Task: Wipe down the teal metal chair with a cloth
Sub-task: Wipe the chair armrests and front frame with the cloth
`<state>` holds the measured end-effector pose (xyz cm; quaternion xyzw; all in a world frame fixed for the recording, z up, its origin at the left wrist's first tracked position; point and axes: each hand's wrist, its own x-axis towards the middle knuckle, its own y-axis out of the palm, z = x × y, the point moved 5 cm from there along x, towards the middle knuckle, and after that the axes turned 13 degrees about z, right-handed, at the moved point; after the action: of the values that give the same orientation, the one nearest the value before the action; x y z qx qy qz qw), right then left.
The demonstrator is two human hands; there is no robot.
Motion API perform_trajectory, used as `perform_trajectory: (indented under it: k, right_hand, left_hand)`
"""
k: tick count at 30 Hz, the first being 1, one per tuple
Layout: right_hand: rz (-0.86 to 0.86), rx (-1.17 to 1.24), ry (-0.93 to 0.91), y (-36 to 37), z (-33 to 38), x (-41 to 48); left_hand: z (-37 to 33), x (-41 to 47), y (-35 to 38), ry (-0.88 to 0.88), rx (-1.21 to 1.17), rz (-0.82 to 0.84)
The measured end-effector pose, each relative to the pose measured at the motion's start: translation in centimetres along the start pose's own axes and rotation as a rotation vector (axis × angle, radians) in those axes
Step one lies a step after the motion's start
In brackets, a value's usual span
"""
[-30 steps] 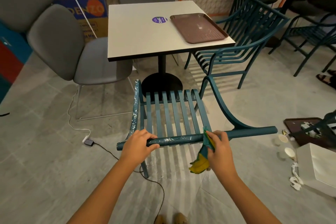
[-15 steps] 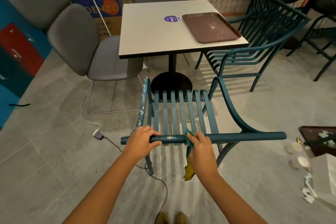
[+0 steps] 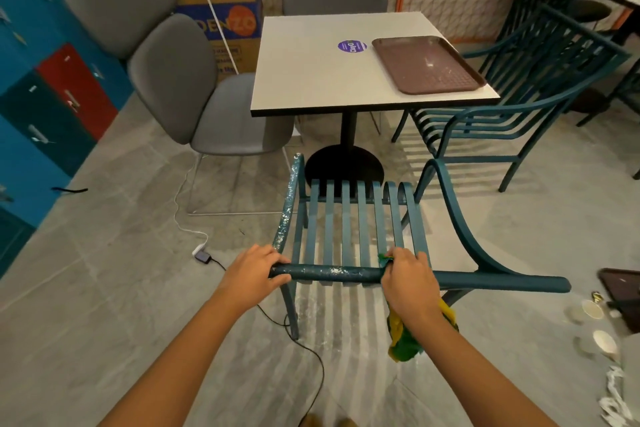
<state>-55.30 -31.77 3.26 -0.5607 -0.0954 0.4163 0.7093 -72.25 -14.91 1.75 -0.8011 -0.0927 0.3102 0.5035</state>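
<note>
Teal metal chair [image 3: 360,218] directly ahead of and below both hands, seat slats running away from them, top rail [image 3: 485,282] lying crosswise under the palms. Left hand [image 3: 249,270] wrapped round the rail's left end, steadying it, placed as half a second before. Right hand [image 3: 407,282] closed over the rail near its middle, clamping the cloth [image 3: 403,340] against the metal. Green fold showing at the fingertips, yellow-and-green tail hanging below the wrist.

Gap between the hands narrower half a second ago, now widened again to about that of a second ago: one stroke in toward the left hand, then back out. Judged a to-and-fro rub along the rail rather than a single pass.

White flecks [image 3: 332,270] remaining on the stretch between the two hands, densest nearer the left; rail to the right of the right hand apparently clean. Similar flecking on the armrest [image 3: 286,215] just beyond the left hand, seemingly not yet wiped.

Hence: rail roughly half done, the flecked part probably needing further, firmer strokes toward the left hand. Armrest, slats and legs still to come.
</note>
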Motion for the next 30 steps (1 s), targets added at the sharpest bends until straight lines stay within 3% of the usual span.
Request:
perform_trajectory:
  k: [6,14,20,23,30]
  right_hand:
    - [0.012,-0.06,-0.058,1.0,2.7,0.1]
    - [-0.021,0.099,-0.206,2.3,4.5,-0.4]
    - [-0.125,0.167,-0.137,1.0,1.1,-1.2]
    - [-0.098,0.115,-0.096,1.5,-0.1,-1.3]
    - [-0.065,0.159,-0.179,3.0,2.7,-1.7]
  left_hand:
    - [-0.1,-0.1,0.1,0.002,-0.018,-0.05]
    - [-0.1,-0.2,0.0,-0.007,-0.02,-0.064]
    - [0.1,-0.1,0.1,-0.011,-0.043,-0.067]
    - [0.2,-0.1,0.2,-0.016,-0.06,-0.071]
    - [0.2,-0.3,0.3,-0.036,-0.078,-0.073]
